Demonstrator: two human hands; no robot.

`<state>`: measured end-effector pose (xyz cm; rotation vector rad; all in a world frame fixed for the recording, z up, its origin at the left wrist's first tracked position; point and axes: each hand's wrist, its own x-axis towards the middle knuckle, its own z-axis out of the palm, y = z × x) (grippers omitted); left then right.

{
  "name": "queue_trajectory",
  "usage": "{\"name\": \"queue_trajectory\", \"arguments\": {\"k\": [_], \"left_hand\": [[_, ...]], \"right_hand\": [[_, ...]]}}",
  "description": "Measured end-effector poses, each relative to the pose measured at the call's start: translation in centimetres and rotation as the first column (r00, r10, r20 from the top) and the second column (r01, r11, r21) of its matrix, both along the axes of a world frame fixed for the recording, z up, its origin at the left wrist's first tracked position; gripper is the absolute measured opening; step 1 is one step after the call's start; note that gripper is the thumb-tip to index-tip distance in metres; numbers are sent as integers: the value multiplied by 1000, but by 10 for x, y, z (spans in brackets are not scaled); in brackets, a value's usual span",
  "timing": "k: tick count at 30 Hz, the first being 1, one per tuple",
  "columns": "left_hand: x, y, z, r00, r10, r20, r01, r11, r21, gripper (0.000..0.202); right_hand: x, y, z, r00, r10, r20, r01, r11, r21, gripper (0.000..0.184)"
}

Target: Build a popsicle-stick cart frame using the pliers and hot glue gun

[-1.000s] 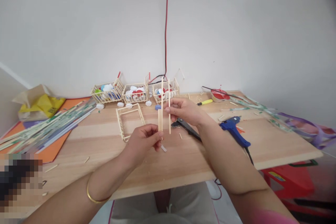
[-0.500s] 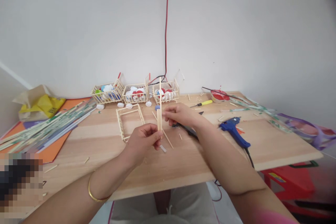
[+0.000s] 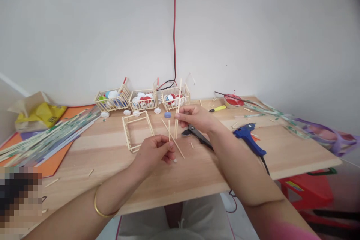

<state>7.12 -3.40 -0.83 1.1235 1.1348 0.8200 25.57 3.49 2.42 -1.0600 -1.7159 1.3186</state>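
1. Head view: a short stick [image 3: 169, 131] is pinched upright between the thumb and fingers of the left hand [image 3: 156, 150], above the wooden tabletop [image 3: 202, 174].
2. Longer sticks [image 3: 179, 95] are pinched, slightly tilted, by the thumb and fingertips of the right hand [image 3: 197, 118]; their exact number cannot be told.
3. Between the hands, a loose stick [image 3: 179, 149] is laid slantwise on the tabletop.
4. A rectangular stick frame [image 3: 126, 135] is seen beyond the left hand; black cutters [image 3: 200, 135] are partly hidden by the right arm [image 3: 239, 168].
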Motion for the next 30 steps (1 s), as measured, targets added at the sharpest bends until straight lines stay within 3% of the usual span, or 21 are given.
{"name": "queue_trajectory", "arguments": {"k": [5,8,11,14,17,21,24,30], "left_hand": [[2,2,-1,992,-7,-126,7,1000,2,42],[-2,3,-6,968,-58,-245,88,989,115,38],[-7,1,-5,930,-23,-366,140,944,297,27],[-8,-2,3,948,52,-313,81,915,395,25],[-6,-3,10,995,39,-96,-7,951,308,29],[-4,-2,9,977,-42,207,35,999,39,28],[-3,-2,9,959,15,283,10,996,-85,26],[-4,-3,15,938,84,337,-32,987,-155,19]], "right_hand": [[3,0,6,999,-40,-19,41,998,51,31],[2,-2,7,1000,-12,4,11,995,95,32],[2,-4,7,999,25,30,-28,995,100,31],[1,-6,7,996,68,64,-74,993,89,31],[-5,-9,6,989,122,89,-128,989,72,32],[-16,-12,1,976,199,88,-205,976,69,33],[-24,-13,-6,979,176,101,-185,979,88,33],[-29,-16,-7,983,145,117,-159,979,125,33]]}}
